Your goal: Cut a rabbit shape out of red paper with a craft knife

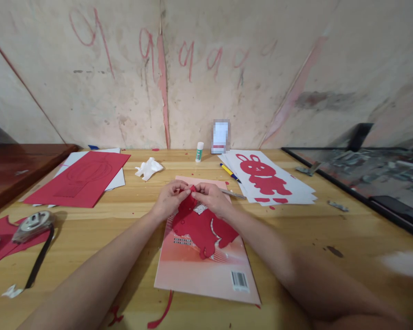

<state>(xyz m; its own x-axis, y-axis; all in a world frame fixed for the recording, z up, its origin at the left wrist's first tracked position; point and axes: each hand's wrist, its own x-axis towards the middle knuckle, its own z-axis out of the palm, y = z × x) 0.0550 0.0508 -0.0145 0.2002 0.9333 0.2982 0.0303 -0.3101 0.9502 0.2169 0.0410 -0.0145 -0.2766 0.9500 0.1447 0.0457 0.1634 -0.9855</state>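
Note:
A red paper cut-out (201,227) of an animal shape lies on a pink booklet (199,270) in the middle of the wooden table (296,229). My left hand (170,197) and my right hand (209,197) meet at its far edge. Both pinch the red paper there with closed fingers, thumbs near each other. The tip of a metal tool (234,194) pokes out just right of my right hand.
White sheets with a red rabbit cut-out (261,176) lie at the right, a pen (230,173) beside them. A glue stick (199,151) stands by the wall. Red paper on white sheets (79,178), crumpled tissue (148,168), a tape dispenser (32,224) and a dark glass panel (365,174) surround.

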